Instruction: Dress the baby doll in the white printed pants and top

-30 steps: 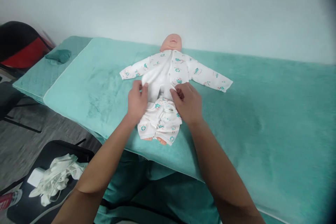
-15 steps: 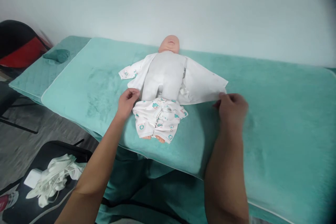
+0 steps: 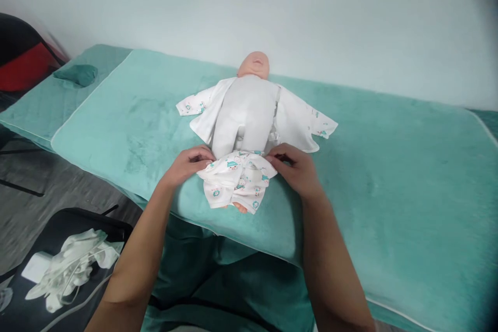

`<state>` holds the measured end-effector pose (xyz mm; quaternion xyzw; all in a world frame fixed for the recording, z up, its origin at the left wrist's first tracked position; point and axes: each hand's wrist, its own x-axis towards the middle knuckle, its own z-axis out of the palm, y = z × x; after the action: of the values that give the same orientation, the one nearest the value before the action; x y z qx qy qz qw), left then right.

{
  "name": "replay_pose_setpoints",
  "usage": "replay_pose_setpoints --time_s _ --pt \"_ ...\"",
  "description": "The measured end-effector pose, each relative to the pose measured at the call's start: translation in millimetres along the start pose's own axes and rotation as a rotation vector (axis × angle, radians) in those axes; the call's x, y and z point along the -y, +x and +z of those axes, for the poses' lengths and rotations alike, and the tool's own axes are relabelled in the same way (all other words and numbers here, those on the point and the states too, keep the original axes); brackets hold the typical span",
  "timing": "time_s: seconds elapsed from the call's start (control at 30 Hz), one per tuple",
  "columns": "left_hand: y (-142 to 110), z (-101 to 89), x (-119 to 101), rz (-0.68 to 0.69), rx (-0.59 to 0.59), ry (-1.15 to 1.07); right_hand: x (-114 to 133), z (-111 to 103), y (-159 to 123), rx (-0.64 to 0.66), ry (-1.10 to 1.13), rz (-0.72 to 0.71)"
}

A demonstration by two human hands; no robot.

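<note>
A baby doll (image 3: 249,98) lies on its back on the green bed, its head by the wall and its feet towards me. Its white printed jacket (image 3: 298,116) is spread open on both sides, sleeves outward. Printed baby pants (image 3: 237,181) are bunched round the lower legs, and toes peek out of the hems. My left hand (image 3: 190,163) pinches the waistband at its left corner. At the right corner my right hand (image 3: 293,166) pinches the same waistband. Both sets of fingertips are partly hidden by the cloth.
The green massage bed (image 3: 389,192) runs along a white wall, with a face hole (image 3: 75,75) at its left end. A black chair (image 3: 23,290) at lower left holds crumpled white cloth (image 3: 73,264), a white box (image 3: 37,267) and a cable. Another chair (image 3: 19,52) stands far left.
My right hand has let go of the jacket's right side and moved left to the pants. The jacket's right sleeve now lies spread out. My left hand has shifted onto the waistband.
</note>
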<state>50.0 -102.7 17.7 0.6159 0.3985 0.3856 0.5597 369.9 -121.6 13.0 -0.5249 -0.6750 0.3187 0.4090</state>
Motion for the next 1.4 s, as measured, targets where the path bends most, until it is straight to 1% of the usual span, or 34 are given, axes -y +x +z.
replay_pose_setpoints --time_s 0.03,0.07,0.1,0.27,0.47,0.6,0.67,0.8,0.97,1.03,1.17,1.27,1.4 --pt "-2 -1.0 -1 -0.005 0.017 -0.001 3 2 0 0.078 0.024 -0.027" --pt "-3 -2.0 -2 -0.011 0.03 0.001 5 3 0 0.121 0.037 -0.04" --pt "-4 -2.9 -3 -0.017 0.04 0.003 6 3 0 0.134 0.047 -0.04" --pt "-5 -6.8 2 -0.011 0.084 0.008 2 2 1 0.084 0.09 -0.024" --pt "-4 -10.3 9 0.029 0.136 -0.01 -3 3 0 0.122 0.131 -0.007" --pt "-3 -11.0 11 0.057 0.146 -0.019 -5 4 -1 0.154 0.143 0.014" --pt "-2 -11.2 12 0.06 0.148 -0.012 -5 4 0 0.163 0.136 -0.006" --pt "-2 -11.9 13 0.046 0.142 0.018 -7 4 2 0.158 0.122 -0.112" --pt "-2 -10.7 14 0.041 0.121 0.062 -8 5 3 0.13 0.11 -0.206" --pt "-2 -8.4 14 0.053 0.076 0.074 -9 5 2 0.095 0.096 -0.211" --pt "-3 -1.9 14 0.094 -0.022 0.035 -13 8 1 -0.024 0.091 -0.208" --pt "-3 2.3 12 0.089 -0.034 -0.02 -15 10 2 -0.077 0.094 -0.215" --pt "-3 4.6 11 0.079 -0.053 -0.037 -12 13 3 -0.129 0.07 -0.231"
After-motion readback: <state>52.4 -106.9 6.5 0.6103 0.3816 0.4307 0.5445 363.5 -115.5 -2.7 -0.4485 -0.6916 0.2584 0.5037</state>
